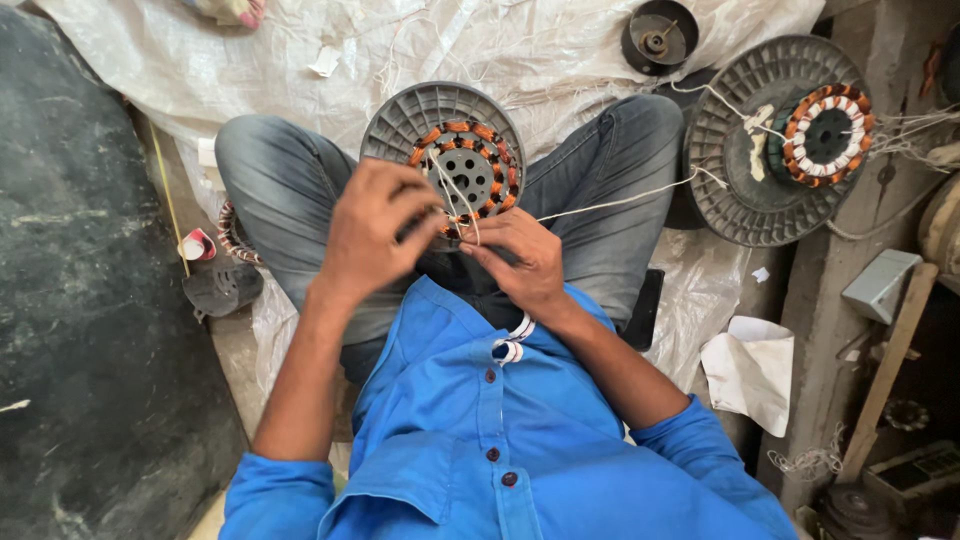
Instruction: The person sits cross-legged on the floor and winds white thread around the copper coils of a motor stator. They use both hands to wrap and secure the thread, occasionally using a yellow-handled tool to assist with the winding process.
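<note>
A round stator (466, 170) with orange copper coils rests on a grey ribbed plastic spool (400, 120) between my knees. My left hand (372, 228) grips the near left rim of the stator, fingers curled over the coils. My right hand (520, 258) pinches a white thread (620, 198) at the stator's near edge. The thread runs off to the right toward a second spool. Thin white strands cross the stator's face.
At the right lies a second grey spool (745, 190) carrying another wound stator (825, 135) with white lacing. A dark round motor part (658, 38) sits at the top. White sacking (560, 50) covers the floor. A dark slab (90, 280) fills the left. Wood and scrap (890, 370) stand at right.
</note>
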